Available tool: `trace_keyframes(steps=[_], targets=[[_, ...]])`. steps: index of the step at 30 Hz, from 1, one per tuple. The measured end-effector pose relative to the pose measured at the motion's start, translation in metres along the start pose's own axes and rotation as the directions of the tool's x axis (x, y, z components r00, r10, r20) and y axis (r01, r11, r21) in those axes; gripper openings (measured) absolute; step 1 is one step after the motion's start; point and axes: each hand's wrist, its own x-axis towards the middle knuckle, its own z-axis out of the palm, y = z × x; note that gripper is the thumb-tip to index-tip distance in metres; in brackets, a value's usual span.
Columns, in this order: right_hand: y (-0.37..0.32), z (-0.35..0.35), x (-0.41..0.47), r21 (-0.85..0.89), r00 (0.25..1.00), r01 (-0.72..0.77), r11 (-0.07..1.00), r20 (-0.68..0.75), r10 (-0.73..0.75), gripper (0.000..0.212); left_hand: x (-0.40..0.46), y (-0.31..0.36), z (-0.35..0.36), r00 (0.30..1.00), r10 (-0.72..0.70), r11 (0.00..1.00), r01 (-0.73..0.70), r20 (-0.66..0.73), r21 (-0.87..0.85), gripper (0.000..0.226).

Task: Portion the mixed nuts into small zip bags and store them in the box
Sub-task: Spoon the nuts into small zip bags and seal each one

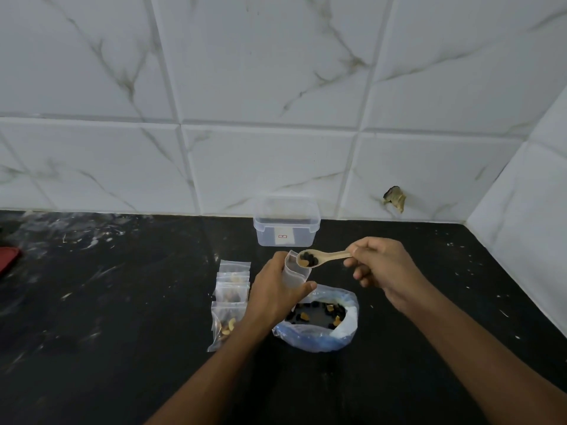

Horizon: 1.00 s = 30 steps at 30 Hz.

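My left hand (277, 291) grips a small clear zip bag (296, 273) upright with its mouth open, above the big plastic bag of mixed nuts (319, 322). My right hand (383, 268) pinches the handle of a wooden spoon (319, 258); its bowl, loaded with dark raisins and a cashew, hovers at the zip bag's mouth. To the left lie several small zip bags (230, 297) holding nuts, overlapping on the black counter. A clear plastic box (287, 230) stands open at the back, against the wall.
The black counter (122, 317) is speckled with white marks. A red object (9, 259) pokes in at the far left edge. White tiled walls meet in a corner at the right, with a chipped hole (395, 198) in the tile.
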Motion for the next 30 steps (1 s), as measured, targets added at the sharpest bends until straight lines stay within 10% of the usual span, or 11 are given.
trace_keyframes(steps=[3, 6, 9, 12, 16, 21, 24, 30], targets=[[0.009, 0.012, -0.007, -0.268, 0.949, 0.302, 0.915, -0.007, -0.315, 0.014, 0.0, 0.0, 0.004, 1.0, 0.023, 0.999, -0.023, 0.007, -0.022, 0.052], [0.022, 0.022, -0.011, -0.487, 0.736, 0.628, 0.607, 0.119, -0.666, 0.015, 0.0, 0.001, 0.007, 0.999, 0.037, 0.997, -0.037, 0.008, -0.061, 0.045], [0.036, 0.026, -0.009, -0.68, 0.531, 0.713, 0.17, 0.366, -0.764, 0.014, -0.001, 0.003, 0.008, 0.999, 0.037, 0.994, -0.037, -0.003, -0.103, 0.043], [0.04, 0.026, -0.011, -0.693, 0.44, 0.721, 0.002, 0.456, -0.774, 0.019, -0.001, 0.003, 0.008, 1.0, 0.029, 0.989, -0.029, 0.0, -0.143, 0.043], [0.033, 0.022, -0.013, -0.678, 0.443, 0.717, 0.158, 0.27, -0.855, 0.017, -0.003, -0.005, 0.005, 1.0, -0.003, 0.987, 0.002, -0.003, -0.16, 0.05], [0.044, 0.006, -0.002, -0.605, 0.76, 0.505, 0.615, -0.026, -0.65, 0.009, -0.013, -0.02, -0.008, 0.999, -0.034, 0.97, 0.041, 0.033, -0.241, 0.047], [0.082, 0.005, 0.011, -0.73, 0.928, 0.28, 0.623, 0.039, -0.371, 0.011, -0.017, -0.032, -0.011, 0.992, -0.059, 0.949, 0.09, 0.109, -0.301, 0.043], [0.125, 0.03, 0.017, -0.806, 0.97, 0.126, 0.578, -0.02, -0.24, 0.012, -0.019, -0.038, -0.008, 0.962, -0.053, 0.925, 0.149, 0.268, -0.349, 0.05]])
